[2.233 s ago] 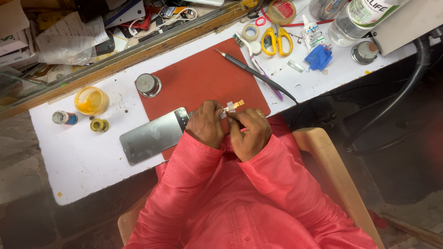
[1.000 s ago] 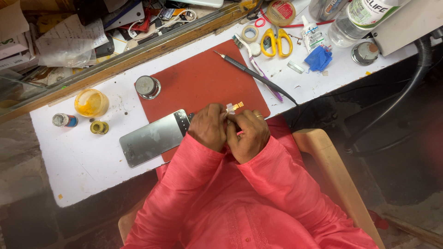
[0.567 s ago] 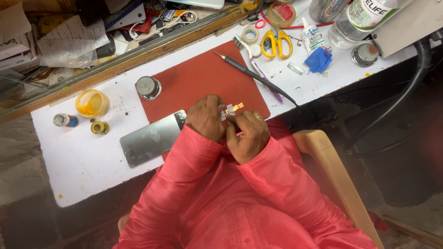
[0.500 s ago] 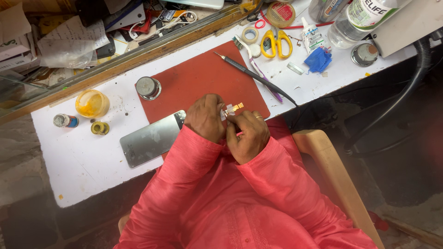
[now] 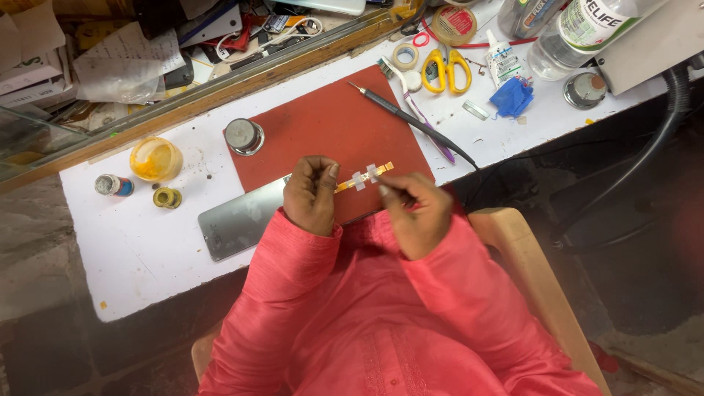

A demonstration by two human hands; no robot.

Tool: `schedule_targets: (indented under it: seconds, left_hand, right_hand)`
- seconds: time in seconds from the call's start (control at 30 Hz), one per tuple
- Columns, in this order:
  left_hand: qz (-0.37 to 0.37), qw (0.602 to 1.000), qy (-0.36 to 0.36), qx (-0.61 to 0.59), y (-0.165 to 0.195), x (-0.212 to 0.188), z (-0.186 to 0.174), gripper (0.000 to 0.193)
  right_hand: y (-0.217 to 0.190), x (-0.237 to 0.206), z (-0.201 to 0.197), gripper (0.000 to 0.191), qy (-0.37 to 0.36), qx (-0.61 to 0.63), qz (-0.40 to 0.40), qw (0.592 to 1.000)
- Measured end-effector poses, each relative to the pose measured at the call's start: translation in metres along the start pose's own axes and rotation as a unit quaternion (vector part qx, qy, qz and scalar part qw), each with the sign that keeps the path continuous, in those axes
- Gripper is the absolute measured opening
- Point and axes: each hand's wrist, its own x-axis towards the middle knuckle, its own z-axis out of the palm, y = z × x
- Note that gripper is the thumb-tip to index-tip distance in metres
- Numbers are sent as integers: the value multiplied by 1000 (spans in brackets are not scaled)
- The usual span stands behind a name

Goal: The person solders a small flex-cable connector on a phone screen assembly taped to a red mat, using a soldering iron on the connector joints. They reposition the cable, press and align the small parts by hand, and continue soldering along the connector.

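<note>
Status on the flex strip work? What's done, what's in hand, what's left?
Looks done: two pale tape pieces sit on the orange flex strip. In hand: left hand pinches one end of the strip, right hand works at the tape, above the red mat. Left, apparently: the grey phone lies untouched on the table, strip not fitted; the soldering iron lies idle.

Soft, even daylight falls from above on the white worktop [image 5: 139,249], which looks bright but not blown out. Shadows are faint and short (the floor stays dim), focus sharp, edges slightly bent.
</note>
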Motion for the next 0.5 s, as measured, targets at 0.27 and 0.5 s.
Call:
schedule_targets:
  seconds: [0.27, 0.5]
  left_hand:
    - [-4, 995, -5, -103, -6, -6, 1, 9]
    - [-22, 988, -4, -153, -8, -17, 6, 8]
  right_hand:
    - [39, 64, -103, 15, 59, -171, 25, 983]
    - [71, 101, -119, 17, 17, -275, 47, 960]
